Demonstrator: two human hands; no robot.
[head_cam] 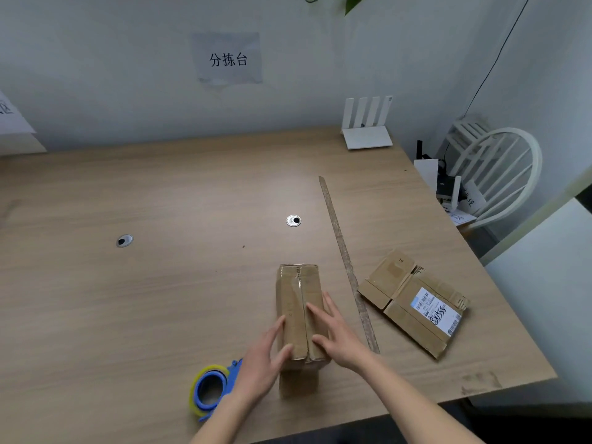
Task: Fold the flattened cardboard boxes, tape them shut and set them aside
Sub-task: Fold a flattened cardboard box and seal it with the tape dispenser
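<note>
- The left hand (261, 363) presses straight fingers on the near left edge of the folded box (301, 315); its grip is open, clamped on nothing.
- The right hand (339, 334) lies flat on the right flap, fingers spread.
- The box stands low centre on the bench (160, 299), its top flaps meeting.
- A tape dispenser (209, 390) lies lower left, beside the left wrist.
- A flattened box (413, 302) lies to the right, past a long strip (347, 264).
</note>
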